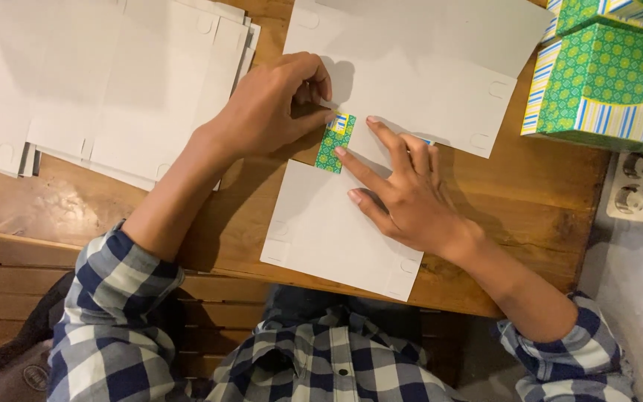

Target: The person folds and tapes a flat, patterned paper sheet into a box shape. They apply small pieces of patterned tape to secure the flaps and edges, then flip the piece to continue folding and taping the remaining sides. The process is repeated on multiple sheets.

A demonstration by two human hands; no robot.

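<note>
A flat white die-cut cardboard blank [336, 223] lies printed side down on the wooden table [530, 201]. One small flap [335, 143] is folded over, showing a green patterned side with yellow and blue stripes. My left hand [273, 104] pinches the top of that flap with thumb and fingers. My right hand [403, 186] lies flat on the blank, its fingers spread and its fingertips pressing beside the flap.
A stack of more white flat blanks [106, 82] lies at the far left of the table. Folded green patterned boxes [612, 74] with striped edges stand at the far right. A white socket strip [641, 190] sits beyond the table's right edge.
</note>
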